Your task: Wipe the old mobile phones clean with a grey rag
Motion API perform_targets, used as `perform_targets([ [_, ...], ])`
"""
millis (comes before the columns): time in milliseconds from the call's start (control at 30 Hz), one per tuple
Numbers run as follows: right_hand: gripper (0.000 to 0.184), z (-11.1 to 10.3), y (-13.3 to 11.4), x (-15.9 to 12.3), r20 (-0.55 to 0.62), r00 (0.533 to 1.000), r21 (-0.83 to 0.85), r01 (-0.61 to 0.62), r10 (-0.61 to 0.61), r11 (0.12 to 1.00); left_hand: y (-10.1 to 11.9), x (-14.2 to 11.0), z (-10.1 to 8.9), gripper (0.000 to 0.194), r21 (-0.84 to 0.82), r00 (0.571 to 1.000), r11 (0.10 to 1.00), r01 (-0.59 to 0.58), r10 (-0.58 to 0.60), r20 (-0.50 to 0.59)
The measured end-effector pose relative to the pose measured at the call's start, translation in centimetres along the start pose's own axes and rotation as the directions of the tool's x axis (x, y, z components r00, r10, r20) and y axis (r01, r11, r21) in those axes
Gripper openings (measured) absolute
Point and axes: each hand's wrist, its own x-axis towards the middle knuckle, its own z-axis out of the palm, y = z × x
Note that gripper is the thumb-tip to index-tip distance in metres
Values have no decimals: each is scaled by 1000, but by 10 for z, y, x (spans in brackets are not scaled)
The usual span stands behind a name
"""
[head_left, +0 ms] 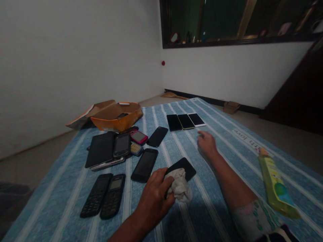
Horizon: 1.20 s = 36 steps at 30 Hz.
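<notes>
Black smartphone (pixel 183 169) on a striped blue blanket (pixel 60 205): where exactly?

Toward the blanket's near edge, mid-width, two keypad handsets (pixel 103 196) just to its left. The left hand (pixel 153 191) is closed around a crumpled cloth (pixel 179 187) pressed against it.

And the right hand (pixel 207 144)?

Open, fingers loosely curled, holding nothing, just short of three phones (pixel 186 121) lined up near the far edge.

How would it handle?

Light, stiff, likely slippery, its screen fragile. Best taken by the long edges.
</notes>
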Motion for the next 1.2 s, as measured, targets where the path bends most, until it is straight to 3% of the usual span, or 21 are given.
perform_targets([
  [67,28,-15,-1,8,-88,994,-108,59,-69,992,1,7,-1,30,2,1000,1000,1,-1,19],
  [100,33,-19,-1,9,-116,974,-289,152,-192,945,2,11,0,29,1,1000,1000,5,-5,24],
  [167,37,-16,3,5,-32,934,-457,302,-355,837,2,18,3,28,2,999,1000,28,-28,38],
  [233,37,-6,6,-7,106,903,-469,415,-416,780,1,24,7,30,5,997,998,58,-58,54],
  [367,32,10,-4,-41,386,820,-367,557,-422,745,0,34,17,30,-6,992,995,96,-95,83],
  [533,24,0,-32,-79,729,617,-250,642,-295,724,-2,41,23,32,-63,989,990,130,-125,75],
  [600,26,-5,-37,-87,801,554,-273,674,-225,686,-3,41,25,33,-77,990,989,129,-125,62],
  [667,30,-6,-36,-91,817,552,-326,683,-169,654,-4,39,27,36,-78,991,988,133,-130,42],
  [833,32,2,-25,-98,759,643,-483,658,-98,578,-4,38,27,39,-118,988,981,153,-153,8],
  [933,34,6,-23,-102,759,643,-510,686,-102,519,-4,38,25,45,-141,984,974,178,-175,35],
  [1100,24,10,-21,-104,781,615,-524,742,-113,418,-4,33,17,72,-159,977,964,213,-206,58],
  [1200,21,12,-20,-103,756,637,-549,743,-151,382,-3,28,6,76,-163,962,950,267,-253,101],
])
